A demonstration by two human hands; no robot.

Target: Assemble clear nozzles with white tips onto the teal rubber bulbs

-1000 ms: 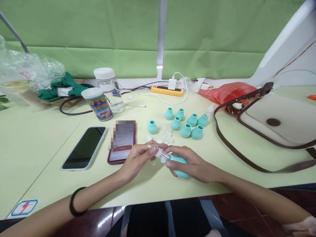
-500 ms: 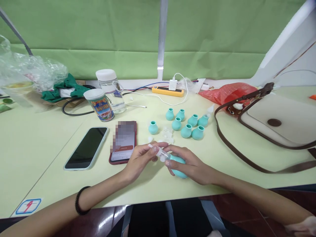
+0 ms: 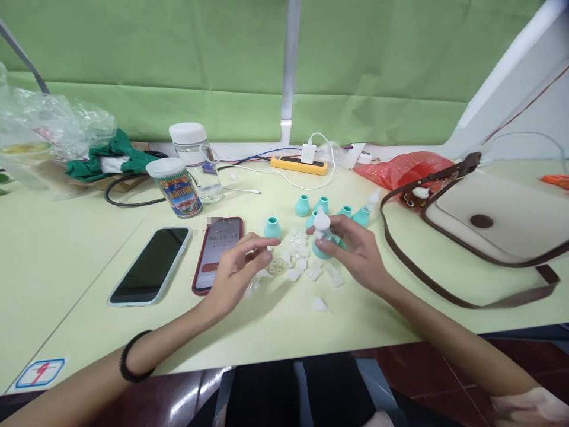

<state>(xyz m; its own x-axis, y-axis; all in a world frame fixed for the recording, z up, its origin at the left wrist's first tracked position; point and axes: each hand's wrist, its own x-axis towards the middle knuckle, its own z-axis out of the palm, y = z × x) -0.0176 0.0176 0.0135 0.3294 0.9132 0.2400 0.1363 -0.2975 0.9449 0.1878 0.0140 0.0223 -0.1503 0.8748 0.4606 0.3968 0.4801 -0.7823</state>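
My right hand [image 3: 358,252] grips a teal squeeze bulb [image 3: 320,249] with a whitish plastic nozzle [image 3: 322,220] pointing up, held in front of the standing bulbs. My left hand [image 3: 242,267] hovers by the red-cased phone with its fingers apart and nothing in them. Between the hands lie several small translucent plastic parts [image 3: 296,273] and clear rings [image 3: 278,265]. A lone white tip [image 3: 320,304] lies nearer the front edge. Several open-necked teal bulbs stand behind, among them one bulb [image 3: 272,228] on the left and another with a nozzle fitted [image 3: 362,216]; my right hand partly hides some.
Left of my hands lie a red-cased phone [image 3: 217,255] showing a timer and a dark-screened phone [image 3: 150,267]. Behind stand a printed can [image 3: 180,193] and a clear bottle [image 3: 208,178]. A yellow power strip [image 3: 300,165] lies at the back; a cream bag [image 3: 502,219] is at right.
My left hand has let go of the nozzle and moved left. My right hand has carried the teal bulb up and away from me, turning it upright. Loose parts formerly behind the hands now show.
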